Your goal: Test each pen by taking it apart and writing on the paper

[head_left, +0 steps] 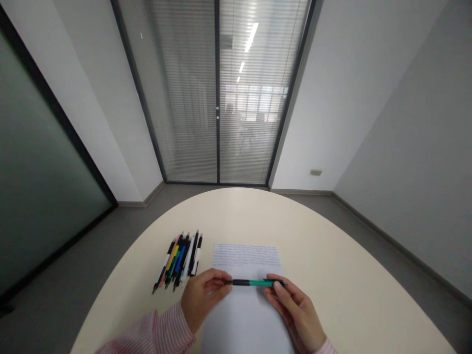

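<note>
A green pen (258, 283) with a black grip is held level between both hands, above a white sheet of paper (241, 314). My left hand (206, 295) pinches its tip end between thumb and fingers. At the other end, my right hand (293, 309) grips the pen near its black clip, the thumb on top. Lines of small writing cover the upper part of the paper; they are too small to read. Several pens (180, 260) in black, white, yellow, green, blue and pink lie bunched side by side, left of the paper and beyond my left forearm.
The round cream table (332, 265) has its curved edge ahead and at both sides. Past it are a grey floor (143, 223), a glass partition with blinds (188, 123), white walls and a dark-framed glass panel (37, 162) at left.
</note>
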Available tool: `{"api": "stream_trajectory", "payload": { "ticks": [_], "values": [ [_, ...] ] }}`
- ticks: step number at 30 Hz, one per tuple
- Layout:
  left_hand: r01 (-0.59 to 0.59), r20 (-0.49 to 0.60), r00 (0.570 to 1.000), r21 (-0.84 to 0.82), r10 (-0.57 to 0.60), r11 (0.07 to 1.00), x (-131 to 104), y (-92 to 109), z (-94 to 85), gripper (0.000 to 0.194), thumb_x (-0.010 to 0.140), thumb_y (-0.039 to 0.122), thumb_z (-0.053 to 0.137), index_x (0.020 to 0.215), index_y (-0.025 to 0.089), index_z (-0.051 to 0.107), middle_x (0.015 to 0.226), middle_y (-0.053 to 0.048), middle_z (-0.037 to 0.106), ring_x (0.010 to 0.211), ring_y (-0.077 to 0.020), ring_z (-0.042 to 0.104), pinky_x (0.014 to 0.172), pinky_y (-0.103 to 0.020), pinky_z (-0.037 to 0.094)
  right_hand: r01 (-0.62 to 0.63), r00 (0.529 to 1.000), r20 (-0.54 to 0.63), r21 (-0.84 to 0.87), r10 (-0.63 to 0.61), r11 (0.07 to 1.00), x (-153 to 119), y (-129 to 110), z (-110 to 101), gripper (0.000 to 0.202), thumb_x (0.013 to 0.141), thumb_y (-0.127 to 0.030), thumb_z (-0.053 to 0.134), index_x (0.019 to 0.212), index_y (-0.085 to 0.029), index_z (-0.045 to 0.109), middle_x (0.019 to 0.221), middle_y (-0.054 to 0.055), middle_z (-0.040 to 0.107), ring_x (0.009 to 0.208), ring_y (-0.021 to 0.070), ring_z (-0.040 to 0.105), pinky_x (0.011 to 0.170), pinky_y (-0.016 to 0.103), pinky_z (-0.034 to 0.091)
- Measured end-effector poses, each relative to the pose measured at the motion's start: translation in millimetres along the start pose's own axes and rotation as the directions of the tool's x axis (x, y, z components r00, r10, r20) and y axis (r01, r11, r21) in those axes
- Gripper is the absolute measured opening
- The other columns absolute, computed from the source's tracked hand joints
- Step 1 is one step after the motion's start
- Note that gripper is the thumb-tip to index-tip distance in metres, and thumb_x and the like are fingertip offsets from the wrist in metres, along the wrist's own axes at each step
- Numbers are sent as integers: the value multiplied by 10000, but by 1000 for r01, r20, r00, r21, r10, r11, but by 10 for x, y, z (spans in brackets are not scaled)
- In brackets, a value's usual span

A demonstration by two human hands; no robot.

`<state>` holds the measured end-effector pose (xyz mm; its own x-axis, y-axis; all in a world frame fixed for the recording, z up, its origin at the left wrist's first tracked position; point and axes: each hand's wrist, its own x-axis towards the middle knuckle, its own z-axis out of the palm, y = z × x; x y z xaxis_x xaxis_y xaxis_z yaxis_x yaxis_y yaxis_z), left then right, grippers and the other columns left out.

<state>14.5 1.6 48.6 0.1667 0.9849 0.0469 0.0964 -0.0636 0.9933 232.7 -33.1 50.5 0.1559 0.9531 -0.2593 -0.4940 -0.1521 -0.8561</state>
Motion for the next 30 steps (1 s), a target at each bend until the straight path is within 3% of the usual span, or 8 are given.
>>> {"api": "stream_trajectory", "payload": {
  "ticks": [12, 20, 24, 27, 30],
  "values": [
    [-176, -47, 979, 286, 197, 942, -35, 15, -17, 89, 741, 189, 658, 773, 190, 741, 735, -34, 759, 665, -180, 706, 623, -227, 557, -8, 1000, 20, -35, 9, 999, 48, 51, -53, 378, 576, -387, 860, 838, -134, 758, 694, 58, 744, 629, 116, 675, 664, 155, 548],
    [-404, 37, 903, 418, 429, 814, -95, 80, 15, 148, 850, 223, 558, 798, 197, 695, 723, -47, 715, 685, -181, 682, 672, -239, 526, 26, 1000, 6, -88, -26, 996, 56, 71, -63, 391, 606, -416, 833, 839, -114, 748, 671, 58, 722, 623, 131, 651, 643, 175, 541],
    [-453, 82, 877, 467, 473, 759, -102, 56, 21, 266, 907, 205, 465, 727, 198, 661, 647, -37, 668, 608, -170, 645, 619, -233, 508, 49, 999, -3, -101, -49, 994, 32, 76, -60, 379, 608, -406, 832, 847, -123, 748, 702, 53, 721, 634, 150, 658, 647, 208, 551],
    [-472, 106, 870, 456, 481, 754, -97, 27, 27, 157, 890, 204, 522, 932, 198, 672, 763, -42, 709, 689, -170, 670, 672, -218, 522, 49, 998, -38, -36, -51, 998, 6, 60, -21, 357, 593, -386, 846, 832, -139, 751, 693, 35, 718, 631, 136, 662, 654, 191, 551],
    [-449, 75, 882, 436, 466, 780, -93, 17, 36, 237, 841, 175, 587, 1072, 205, 632, 896, -48, 726, 784, -175, 682, 751, -218, 525, 20, 998, -54, 10, -19, 1000, -12, 27, 24, 352, 563, -378, 865, 808, -148, 757, 679, 27, 718, 624, 124, 657, 658, 182, 552]
  ]
}}
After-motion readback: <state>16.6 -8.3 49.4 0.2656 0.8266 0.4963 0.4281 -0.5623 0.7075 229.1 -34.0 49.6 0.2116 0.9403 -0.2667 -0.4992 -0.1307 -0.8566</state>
